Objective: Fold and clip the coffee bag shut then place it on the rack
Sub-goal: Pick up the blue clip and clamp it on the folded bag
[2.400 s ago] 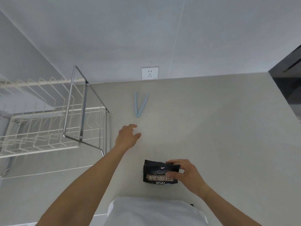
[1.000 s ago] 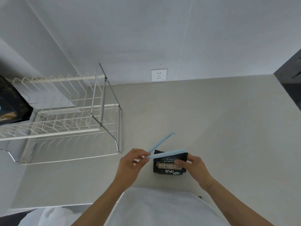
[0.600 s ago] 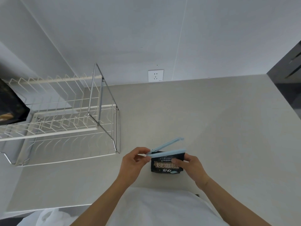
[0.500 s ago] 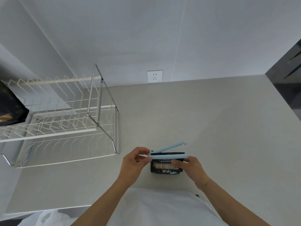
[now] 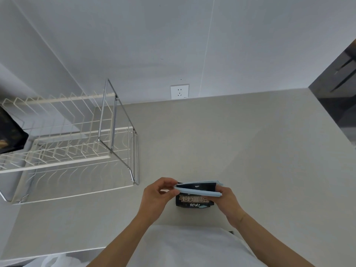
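A small black coffee bag (image 5: 194, 201) with white lettering stands on the counter close to my body. A light blue clip (image 5: 198, 191) straddles the bag's folded top, one arm in front and one behind, with a narrow gap between them. My left hand (image 5: 157, 195) pinches the clip's hinged left end. My right hand (image 5: 226, 199) holds the bag's right side and the clip's free right ends. The white wire rack (image 5: 63, 151) with a chrome frame stands on the counter to the left.
A dark bag (image 5: 9, 135) sits on the rack's far left end. A wall socket (image 5: 179, 91) is on the wall behind the counter. A dark appliance (image 5: 339, 97) borders the counter on the right. Beige counter (image 5: 240, 147) spreads beyond the bag.
My left hand took the clip from the counter and brought it to the bag. The clip's arms have slid over the folded top and closed from a wide V to a narrow gap.
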{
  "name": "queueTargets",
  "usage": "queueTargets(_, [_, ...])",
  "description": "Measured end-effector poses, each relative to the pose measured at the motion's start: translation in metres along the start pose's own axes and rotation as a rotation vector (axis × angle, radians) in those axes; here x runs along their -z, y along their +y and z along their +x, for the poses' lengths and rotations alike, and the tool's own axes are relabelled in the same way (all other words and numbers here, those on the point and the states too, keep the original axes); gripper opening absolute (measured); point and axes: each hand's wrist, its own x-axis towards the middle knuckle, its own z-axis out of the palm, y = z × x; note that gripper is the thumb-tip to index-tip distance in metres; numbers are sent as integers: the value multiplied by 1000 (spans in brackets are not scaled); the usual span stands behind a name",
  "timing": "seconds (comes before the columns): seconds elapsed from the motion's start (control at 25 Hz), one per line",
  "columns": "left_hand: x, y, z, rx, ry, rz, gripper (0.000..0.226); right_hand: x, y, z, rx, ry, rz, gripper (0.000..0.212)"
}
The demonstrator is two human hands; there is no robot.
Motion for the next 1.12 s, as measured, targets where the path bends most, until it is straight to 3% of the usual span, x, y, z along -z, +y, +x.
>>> queueTargets(0.32, [-12, 2, -5, -6, 8, 1, 25, 2, 4, -2, -17, 29, 80, 26])
queueTargets(0.6, [-21, 19, 4, -135, -171, 309, 34, -2, -1, -6, -14, 26, 29, 22])
queueTargets(0.92, [-48, 55, 30, -269, -455, 831, 45, -5, -7, -6, -41, 40, 52, 21])
queueTargets(1.12, [-67, 58, 36, -282, -413, 881, 37, -6, -2, -6, -86, 83, 151, 24])
